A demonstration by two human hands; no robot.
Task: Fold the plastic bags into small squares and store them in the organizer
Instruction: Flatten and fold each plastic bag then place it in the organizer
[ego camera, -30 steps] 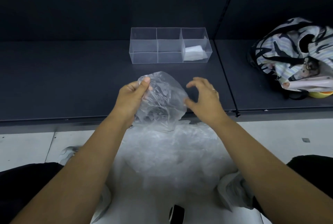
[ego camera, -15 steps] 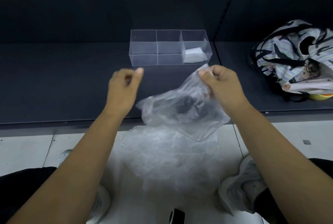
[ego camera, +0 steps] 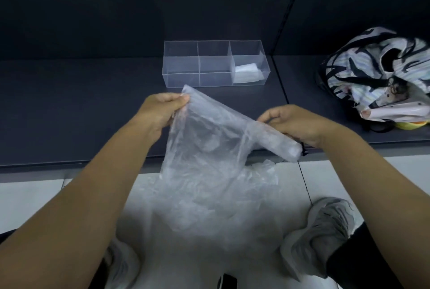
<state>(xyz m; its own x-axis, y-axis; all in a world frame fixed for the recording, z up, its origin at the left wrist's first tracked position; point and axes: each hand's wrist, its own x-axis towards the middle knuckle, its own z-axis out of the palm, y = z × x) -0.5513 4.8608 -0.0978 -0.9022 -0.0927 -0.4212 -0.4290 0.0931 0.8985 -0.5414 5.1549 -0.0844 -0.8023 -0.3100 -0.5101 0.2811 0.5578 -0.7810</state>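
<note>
– Dark grey shelf board (ego camera: 81, 107) against a dark back panel (ego camera: 139, 9): is that where you are working?

– Yes. I crouch in front of it on the white tiled floor (ego camera: 28, 200). A grey sneaker (ego camera: 323, 230) shows at the near right, beside a heap of crumpled clear plastic bags (ego camera: 209, 207) lying on the floor between my feet.

– What do you have hold of?

– One thin clear plastic bag (ego camera: 204, 139), stretched between both hands above the near edge of the shelf. My left hand (ego camera: 160, 112) pinches its upper left corner, the fingers (ego camera: 180, 102) curled tight with the thumb on the film. My right hand (ego camera: 293, 123) sits lower and to the right. Its fingers (ego camera: 270, 116) are curled over, and thumb and forefinger nip the film. A bunched strip of the bag sticks out from under that hand toward the near right. The rest hangs down in front of the heap.

– And the organizer?

– The clear plastic organizer box (ego camera: 181, 79) stands farther back on the shelf, beyond my hands and apart from the bag I hold. It has three compartments in a row. A folded white plastic bag (ego camera: 246, 73) lies in the right one.

– Anything else up there?

– A black-and-white patterned cloth bag (ego camera: 377, 67) slumps on the shelf at the far right, well apart from the organizer.
</note>
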